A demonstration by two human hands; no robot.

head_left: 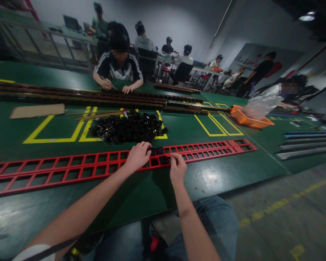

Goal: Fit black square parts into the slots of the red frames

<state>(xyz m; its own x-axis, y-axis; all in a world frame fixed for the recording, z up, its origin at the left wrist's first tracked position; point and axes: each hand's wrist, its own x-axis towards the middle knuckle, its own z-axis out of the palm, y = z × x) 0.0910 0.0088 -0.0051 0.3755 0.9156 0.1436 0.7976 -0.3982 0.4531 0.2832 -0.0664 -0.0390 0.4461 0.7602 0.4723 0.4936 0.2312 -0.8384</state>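
A long red ladder-like frame [92,169] with two rows of square openings lies across the green table in front of me. Small black square parts [159,150] sit in a few openings near its middle. My left hand [138,156] rests over the frame, fingers bent and closed at its far row, against the black parts; what they hold is hidden. Just right of another black part [163,160], my right hand [178,167] is closed in a pinch at the near row; I cannot make out anything between its fingertips. Behind the frame lies a heap of black parts [125,127].
Long dark strips [97,97] run across the table beyond the heap, where a co-worker [119,65] sits with both hands at them. A cardboard piece [38,111] lies left. An orange bin [250,119] holding a plastic bag and several grey strips [306,148] are right.
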